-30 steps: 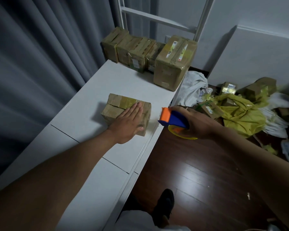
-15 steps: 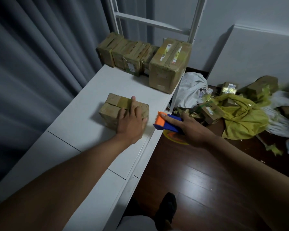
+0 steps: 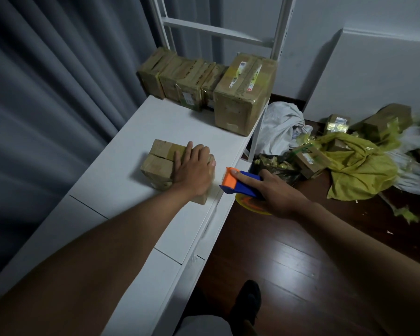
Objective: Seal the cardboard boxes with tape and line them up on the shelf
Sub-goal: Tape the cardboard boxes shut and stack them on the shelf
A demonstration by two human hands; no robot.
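A small cardboard box (image 3: 160, 163) lies on the white shelf top (image 3: 121, 190). My left hand (image 3: 194, 170) rests on its top right part, fingers bent over the right side. My right hand (image 3: 274, 192) grips a blue and orange tape dispenser (image 3: 238, 183) with a yellow tape roll, its orange head just right of the box at the shelf's edge. A row of taped boxes (image 3: 187, 81) stands at the far end of the shelf, ending in a larger box (image 3: 243, 98).
Grey curtains (image 3: 46, 93) hang along the left. On the dark wood floor (image 3: 301, 263) to the right lie more boxes (image 3: 310, 161), a yellow bag (image 3: 357, 170), white cloth (image 3: 279, 124) and tape scraps. A white ladder frame (image 3: 218, 32) rises behind the row. My foot (image 3: 247, 299) is below.
My left hand went from lying flat on the box to curling its fingers over the right side. The dispenser in my right hand moved left, closer to the box.
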